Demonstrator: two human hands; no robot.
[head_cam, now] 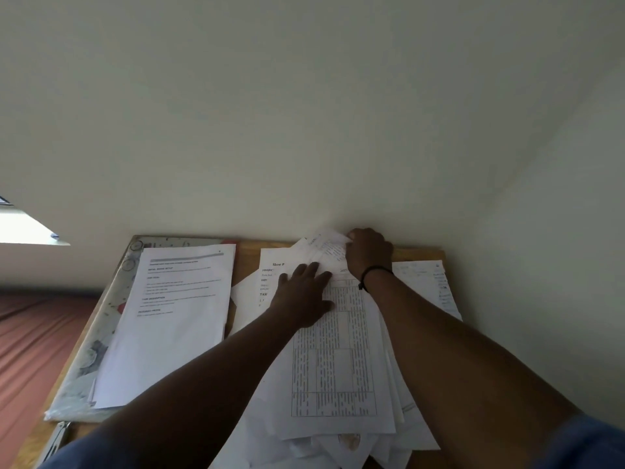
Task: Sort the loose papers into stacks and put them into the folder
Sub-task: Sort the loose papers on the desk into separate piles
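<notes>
While left hand (302, 292) flattens smooth papers (334, 360), right hand (368, 253) pinches a crumpled sheet (326, 247).

Under the left fingers (314, 270) lies a white sheet (333, 353) printed with a grey-black grid of dashes. The right fingers (353, 236) pinch white paper (326, 245) with faint print. A white stack (169, 326) with black text rests on a grey-white folder (98, 340) speckled red. The worktop (245, 262) is tan wood; the bed (37, 333) reddish-brown.
</notes>
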